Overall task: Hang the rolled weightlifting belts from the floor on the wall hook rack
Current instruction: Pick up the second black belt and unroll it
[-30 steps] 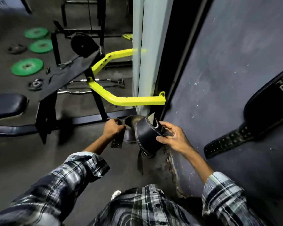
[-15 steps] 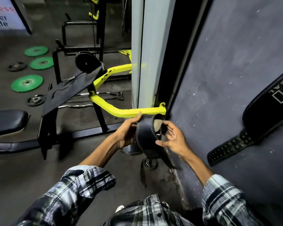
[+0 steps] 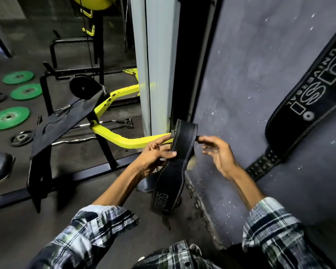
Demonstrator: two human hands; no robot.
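Black leather weightlifting belt (image 3: 179,164): wide, stiff, pale stitching along both edges, white logo print near lower end; held up in front of the body, partly unrolled, top bent into a curve, lower end hanging toward the floor (image 3: 47,220).
Left hand (image 3: 153,156): grip pressed on the belt's left edge, thumb across the outer face, fingers behind.
Right hand (image 3: 218,152): grip pinching a dark bit at the belt's right edge between thumb and forefinger, other fingers loosely spread.
Second black belt (image 3: 306,98): broad padded panel with white lettering, narrowing to a studded strap, lying flat against the grey speckled wall (image 3: 250,55) at right.
Yellow metal frame arm (image 3: 122,138): painted, angular, just behind the left hand.
Green weight plates (image 3: 9,118): round, flat on the floor, far left.
Plaid sleeves (image 3: 89,230): woven check cloth.
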